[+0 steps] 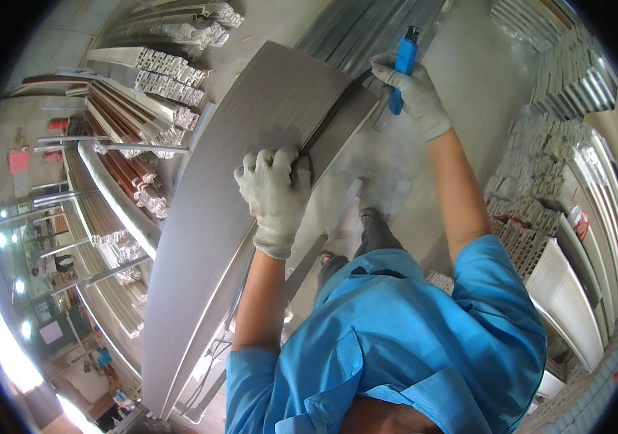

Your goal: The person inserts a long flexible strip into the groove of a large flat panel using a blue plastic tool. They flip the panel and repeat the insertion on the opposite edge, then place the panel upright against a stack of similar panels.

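A long grey panel (229,145) lies in front of me, running from the lower left up to the far middle. Along its right side a thin black strip (330,121) lies against a narrower grey ledge (348,126). My left hand (276,192), in a pale work glove, is curled into a fist over the panel's right edge, closed on the black strip, which bends up beside the fingers. My right hand (414,98), gloved too, grips a blue utility knife (406,54) near the strip's far end. Whether its fingertips also touch the strip cannot be made out.
Racks on the left hold stacked brown and white profiles (117,119), with metal rack arms (142,147) reaching toward the panel. More grey lengths (356,32) lie beyond it. Stacked panels (540,166) stand on the right. My feet (370,215) are on the concrete floor (461,87).
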`<state>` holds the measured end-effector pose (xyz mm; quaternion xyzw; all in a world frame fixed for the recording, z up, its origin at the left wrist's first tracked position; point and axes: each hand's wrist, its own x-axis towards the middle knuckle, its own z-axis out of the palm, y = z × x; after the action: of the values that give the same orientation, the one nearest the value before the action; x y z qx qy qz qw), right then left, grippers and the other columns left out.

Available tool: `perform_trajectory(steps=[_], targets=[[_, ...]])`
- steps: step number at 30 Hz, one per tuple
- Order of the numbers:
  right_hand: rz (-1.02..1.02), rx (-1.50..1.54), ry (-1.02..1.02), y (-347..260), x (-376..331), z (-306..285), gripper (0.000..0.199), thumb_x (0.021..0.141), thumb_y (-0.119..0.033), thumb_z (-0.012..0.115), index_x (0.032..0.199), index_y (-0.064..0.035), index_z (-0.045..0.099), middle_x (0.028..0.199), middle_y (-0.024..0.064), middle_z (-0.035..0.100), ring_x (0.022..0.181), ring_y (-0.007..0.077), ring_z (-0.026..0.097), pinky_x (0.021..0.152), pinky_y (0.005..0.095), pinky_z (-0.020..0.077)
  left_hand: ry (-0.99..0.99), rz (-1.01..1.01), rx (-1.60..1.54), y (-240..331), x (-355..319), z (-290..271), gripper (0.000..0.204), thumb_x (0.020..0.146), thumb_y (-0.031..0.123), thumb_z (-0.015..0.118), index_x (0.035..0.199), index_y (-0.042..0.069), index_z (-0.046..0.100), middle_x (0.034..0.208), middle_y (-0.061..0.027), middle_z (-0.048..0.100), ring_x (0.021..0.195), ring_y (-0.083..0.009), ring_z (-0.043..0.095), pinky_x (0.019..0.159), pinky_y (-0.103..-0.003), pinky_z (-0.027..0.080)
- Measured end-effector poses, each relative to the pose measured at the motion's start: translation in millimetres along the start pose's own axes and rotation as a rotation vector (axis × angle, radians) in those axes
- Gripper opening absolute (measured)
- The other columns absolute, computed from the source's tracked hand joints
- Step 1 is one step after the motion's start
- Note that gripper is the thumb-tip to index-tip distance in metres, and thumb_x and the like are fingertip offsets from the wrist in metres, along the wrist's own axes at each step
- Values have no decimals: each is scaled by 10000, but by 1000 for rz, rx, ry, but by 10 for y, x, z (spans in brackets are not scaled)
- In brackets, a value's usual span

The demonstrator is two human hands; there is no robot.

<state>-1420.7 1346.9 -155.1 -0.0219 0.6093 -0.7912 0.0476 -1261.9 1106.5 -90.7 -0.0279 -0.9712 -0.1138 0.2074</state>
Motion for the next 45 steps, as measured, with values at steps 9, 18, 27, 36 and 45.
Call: perform_trajectory(steps=[9, 18, 27, 36, 45], targets=[[88, 190, -10, 11, -10, 79, 218, 927, -40, 719, 1142, -28, 686, 1117, 75, 694, 1008, 168, 685, 874, 350, 607, -10, 54, -15, 152, 152, 52, 228, 845, 296, 742, 1010, 140, 722, 1007, -69, 670, 973, -311, 603, 903, -465, 422], [90, 279, 84, 87, -76, 188, 212, 940, -54, 712, 1147, -21, 677, 1101, 88, 697, 1033, 190, 689, 867, 348, 615, -94, 148, -20, 300, 668, 277, 439, 833, 322, 765, 1214, 121, 678, 1175, -130, 660, 1116, -371, 577, 977, -506, 419], [125, 404, 76, 79, -73, 230, 232, 940, -74, 724, 1159, -23, 666, 1069, 93, 709, 954, 197, 722, 849, 332, 631, -263, 510, 5, 131, 1221, 511, 566, 876, 410, 670, 1360, 122, 616, 1369, -133, 609, 1335, -450, 470, 1117, -621, 321], [159, 340, 97, -37, -81, 251, 219, 945, -78, 713, 1152, -28, 662, 1050, 69, 689, 910, 178, 714, 788, 308, 633, -163, 581, -102, 140, 1249, 696, 381, 849, 330, 659, 1150, 96, 665, 1156, -97, 665, 1167, -338, 578, 948, -555, 430], [132, 324, 154, -55, -66, 307, 213, 944, -100, 727, 1134, -25, 669, 1029, 67, 696, 859, 180, 714, 749, 308, 626, -163, 541, -14, 216, 1263, 727, 254, 885, 257, 663, 1073, 88, 687, 1047, -79, 685, 1074, -315, 607, 892, -519, 455]])
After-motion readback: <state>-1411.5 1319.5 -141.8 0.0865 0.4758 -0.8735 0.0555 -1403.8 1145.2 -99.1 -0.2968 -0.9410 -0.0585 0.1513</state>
